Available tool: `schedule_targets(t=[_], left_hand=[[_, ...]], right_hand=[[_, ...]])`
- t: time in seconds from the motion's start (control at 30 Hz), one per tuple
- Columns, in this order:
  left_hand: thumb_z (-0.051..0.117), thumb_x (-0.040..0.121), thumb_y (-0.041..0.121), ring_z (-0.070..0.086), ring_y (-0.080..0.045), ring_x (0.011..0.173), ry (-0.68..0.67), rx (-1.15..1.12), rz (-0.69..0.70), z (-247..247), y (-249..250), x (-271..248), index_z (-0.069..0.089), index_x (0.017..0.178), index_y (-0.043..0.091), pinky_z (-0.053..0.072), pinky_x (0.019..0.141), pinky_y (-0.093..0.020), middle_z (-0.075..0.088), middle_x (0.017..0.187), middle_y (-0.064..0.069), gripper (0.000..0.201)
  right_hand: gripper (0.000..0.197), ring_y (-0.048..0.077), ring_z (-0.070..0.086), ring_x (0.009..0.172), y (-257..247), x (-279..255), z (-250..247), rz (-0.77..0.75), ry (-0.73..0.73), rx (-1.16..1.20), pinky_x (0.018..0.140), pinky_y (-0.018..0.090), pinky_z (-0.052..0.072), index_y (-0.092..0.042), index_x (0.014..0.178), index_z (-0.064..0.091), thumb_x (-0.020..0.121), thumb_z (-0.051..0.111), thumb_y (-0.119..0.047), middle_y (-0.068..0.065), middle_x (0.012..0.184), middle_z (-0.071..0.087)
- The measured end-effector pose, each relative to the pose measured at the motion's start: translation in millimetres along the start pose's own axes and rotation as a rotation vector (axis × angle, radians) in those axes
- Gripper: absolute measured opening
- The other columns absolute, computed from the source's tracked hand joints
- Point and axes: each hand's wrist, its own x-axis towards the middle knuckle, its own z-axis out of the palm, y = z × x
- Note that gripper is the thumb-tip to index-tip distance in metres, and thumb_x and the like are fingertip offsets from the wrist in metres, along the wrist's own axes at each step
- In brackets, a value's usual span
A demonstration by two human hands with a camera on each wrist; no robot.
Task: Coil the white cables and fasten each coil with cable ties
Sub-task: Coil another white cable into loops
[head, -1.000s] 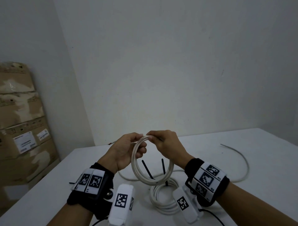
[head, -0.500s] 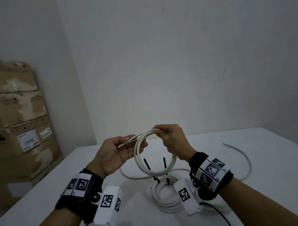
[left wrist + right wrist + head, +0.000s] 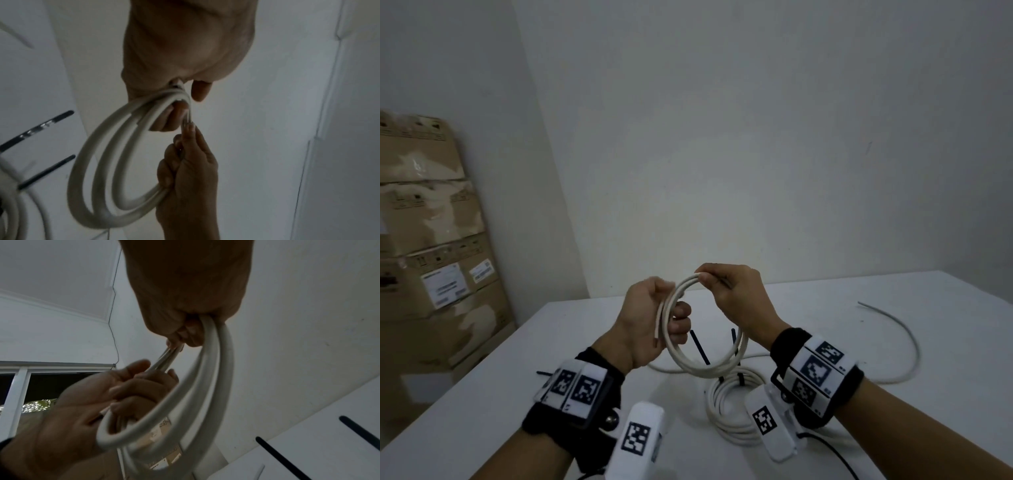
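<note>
- Head view: both hands are raised above the white table at the centre of the frame, holding a small coil of white cable upright between them.
- The left hand grips the coil's left side, fingers curled round the strands; a short cut end of cable lies along its palm.
- The right hand pinches the top of the coil with fingers and thumb.
- Below the held coil, at lower centre, a second coil lies flat on the table, with two black cable ties standing up from it.
- A loose white cable curves across the table at the right of the frame.
- Cardboard boxes are stacked at the left edge.
- Left wrist view: the left hand fills the top of the frame, fingers closed on the coil, which hangs down to lower left.
- The right hand rises from the bottom and grasps the coil's other side.
- Two black ties show at the left edge.
- Right wrist view: the right hand at the top clenches the coil.
- The left hand at lower left curls round the strands.
- Two black ties show at lower right.
</note>
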Motion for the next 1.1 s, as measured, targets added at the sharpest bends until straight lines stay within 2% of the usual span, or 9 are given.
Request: schedule_targets(t=[0.1,0.2,0.3,0.4,0.5,0.6,0.77,0.97,1.1], left_hand=[[0.041,0.096,0.053,0.029,-0.014,0.036,0.126,0.287,0.087,3,-4,4,0.051,0.066,0.012,0.027,0.04,-0.019,0.032,0.049,0.0,0.051],[0.042,0.097,0.05,0.019,-0.01,0.038,0.123,0.336,0.142,-1,-4,4,0.04,0.063,0.017,0.021,0.039,-0.018,0.022,0.049,0.004,0.047],[0.044,0.096,0.049,0.015,-0.009,0.038,0.085,0.365,0.093,-12,-3,1,0.036,0.063,0.019,0.017,0.039,-0.018,0.019,0.05,0.004,0.045],[0.044,0.096,0.048,0.015,-0.009,0.038,0.077,0.42,0.074,-19,1,-4,0.036,0.064,0.019,0.016,0.039,-0.017,0.019,0.05,0.005,0.044],[0.044,0.095,0.05,0.018,-0.008,0.038,0.071,0.431,0.073,-23,5,-8,0.039,0.066,0.017,0.018,0.037,-0.016,0.022,0.051,0.004,0.044],[0.043,0.096,0.048,0.026,-0.009,0.039,0.064,0.455,0.068,-30,7,-12,0.044,0.072,0.015,0.023,0.038,-0.017,0.029,0.053,0.002,0.041],[0.039,0.102,0.033,0.052,-0.017,0.05,0.081,0.6,0.036,-55,10,-26,0.052,0.086,0.008,0.047,0.046,-0.028,0.054,0.058,-0.003,0.032],[0.039,0.097,0.052,0.021,-0.006,0.035,0.228,0.535,0.09,-84,9,-43,0.055,0.085,0.009,0.015,0.036,-0.015,0.026,0.049,0.006,0.047],[0.031,0.101,0.037,0.02,-0.005,0.032,0.294,0.478,0.012,-112,17,-56,0.059,0.083,0.007,0.013,0.033,-0.011,0.026,0.046,0.006,0.044]], right_hand=[[0.017,0.008,0.042,0.043,3,-5,6,0.04,0.027,0.032,0.047,0.011,0.033,-0.01,0.089,0.071,0.094,0.057,-0.018,-0.012,0.044,0.046],[0.017,0.014,0.046,0.042,-1,-9,6,0.143,-0.034,0.185,0.039,0.021,0.045,-0.013,0.095,0.072,0.094,0.056,-0.019,0.0,0.053,0.05],[0.023,0.015,0.056,0.055,-2,-4,0,0.236,-0.244,0.207,0.052,0.028,0.051,-0.014,0.092,0.07,0.095,0.054,-0.029,0.004,0.066,0.058],[0.036,0.014,0.057,0.069,-6,3,2,0.258,-0.432,0.168,0.062,0.029,0.047,-0.009,0.096,0.064,0.098,0.043,-0.039,0.003,0.078,0.06],[0.025,0.013,0.048,0.059,-14,7,16,0.2,-0.476,-0.003,0.054,0.025,0.041,-0.013,0.088,0.057,0.099,0.043,-0.031,0.0,0.07,0.05],[0.023,0.011,0.036,0.049,-15,7,29,0.242,-0.44,-0.011,0.044,0.021,0.032,-0.015,0.079,0.053,0.099,0.045,-0.022,-0.002,0.061,0.043],[0.026,0.016,0.036,0.051,-17,-2,56,0.304,-0.453,0.11,0.041,0.024,0.034,-0.015,0.073,0.051,0.097,0.046,-0.019,0.003,0.061,0.041],[0.023,0.017,0.04,0.052,-31,-4,96,0.296,-0.438,0.206,0.045,0.028,0.04,-0.01,0.079,0.055,0.098,0.045,-0.02,0.001,0.06,0.042],[0.027,0.018,0.052,0.055,-40,-7,118,0.327,-0.543,0.33,0.054,0.037,0.053,-0.003,0.085,0.058,0.098,0.049,-0.025,0.006,0.066,0.05]])
